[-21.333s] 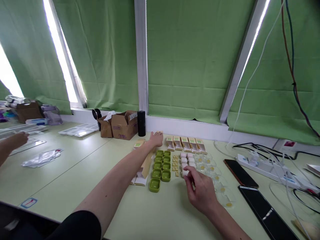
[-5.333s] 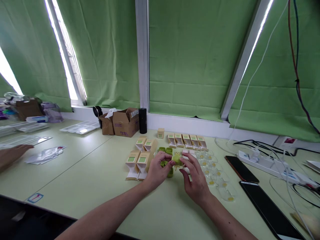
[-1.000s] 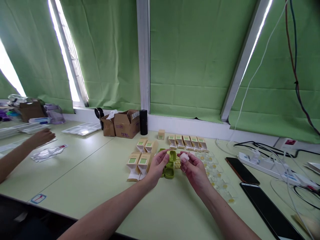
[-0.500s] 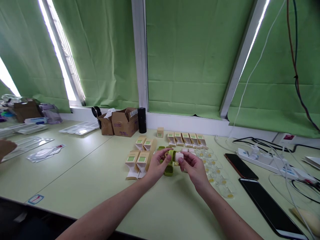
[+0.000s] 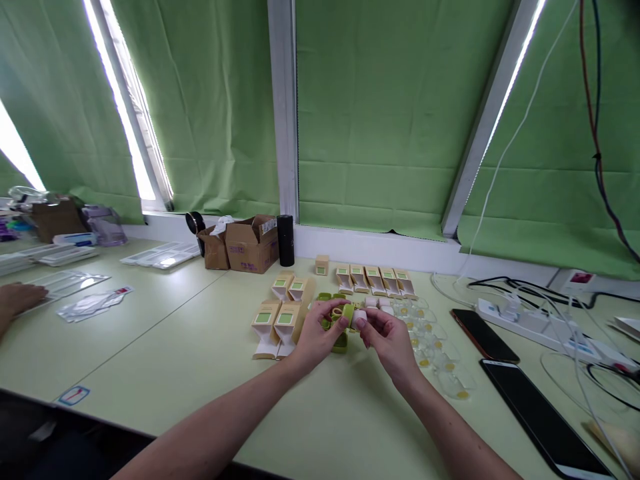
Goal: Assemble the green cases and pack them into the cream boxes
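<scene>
My left hand point(image 5: 320, 333) grips a small green case point(image 5: 346, 313) just above the table, fingers curled around it. My right hand point(image 5: 387, 337) pinches a small white piece point(image 5: 359, 317) and presses it against the green case. Under my hands lie more green cases point(image 5: 340, 343), and small white pieces point(image 5: 379, 303) sit just behind. Tan folded cartons point(image 5: 276, 322) stand to the left of my left hand. A row of clear lids with yellow dots point(image 5: 430, 350) runs to the right of my right hand.
A row of tan cartons point(image 5: 374, 280) stands at the back, with brown cardboard boxes point(image 5: 245, 248) and a black cylinder point(image 5: 285, 240). Two phones point(image 5: 480, 333) and a power strip point(image 5: 540, 327) with cables lie right. Another person's hand point(image 5: 20, 297) rests far left by plastic bags point(image 5: 93, 303).
My right hand has brought the white piece from a gap away up against the green case in my left hand. The other person's hand at far left has shifted.
</scene>
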A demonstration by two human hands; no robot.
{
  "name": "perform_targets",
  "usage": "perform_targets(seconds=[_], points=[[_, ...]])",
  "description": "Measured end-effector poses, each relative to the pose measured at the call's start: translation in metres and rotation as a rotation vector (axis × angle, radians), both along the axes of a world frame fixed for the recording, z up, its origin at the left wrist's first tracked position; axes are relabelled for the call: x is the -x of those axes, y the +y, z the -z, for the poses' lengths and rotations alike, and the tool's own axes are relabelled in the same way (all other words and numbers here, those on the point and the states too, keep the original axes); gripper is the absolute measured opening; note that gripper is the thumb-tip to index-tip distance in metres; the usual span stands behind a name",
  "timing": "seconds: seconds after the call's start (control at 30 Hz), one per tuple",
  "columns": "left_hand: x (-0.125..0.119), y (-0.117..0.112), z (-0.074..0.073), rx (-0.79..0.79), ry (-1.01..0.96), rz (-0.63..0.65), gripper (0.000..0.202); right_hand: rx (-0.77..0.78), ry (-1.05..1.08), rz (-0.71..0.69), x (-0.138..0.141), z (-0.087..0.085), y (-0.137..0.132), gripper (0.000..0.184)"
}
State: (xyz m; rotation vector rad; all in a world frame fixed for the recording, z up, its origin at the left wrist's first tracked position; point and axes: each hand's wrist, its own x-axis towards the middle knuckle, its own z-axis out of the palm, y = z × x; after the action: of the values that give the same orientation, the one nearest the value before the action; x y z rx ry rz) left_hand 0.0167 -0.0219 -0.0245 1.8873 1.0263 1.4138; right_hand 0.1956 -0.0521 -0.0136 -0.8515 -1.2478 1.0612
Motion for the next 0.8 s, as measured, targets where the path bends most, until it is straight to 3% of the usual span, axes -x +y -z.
perform_targets(seconds=[0.27,0.67,0.8], points=[[0.001,-0.004,-0.004,0.001,-0.005,0.002,0.058,-0.025,-0.004,0.030,0.003,0.002,-0.003,0.055],[-0.002,-0.005,0.002,0.010,0.017,-0.040,0.056,-0.053,-0.071,0.119,0.005,0.008,-0.003,0.052],[-0.005,-0.012,0.000,-0.072,0.087,-0.051,0.050,-0.052,-0.055,0.131,0.005,0.009,-0.001,0.052]])
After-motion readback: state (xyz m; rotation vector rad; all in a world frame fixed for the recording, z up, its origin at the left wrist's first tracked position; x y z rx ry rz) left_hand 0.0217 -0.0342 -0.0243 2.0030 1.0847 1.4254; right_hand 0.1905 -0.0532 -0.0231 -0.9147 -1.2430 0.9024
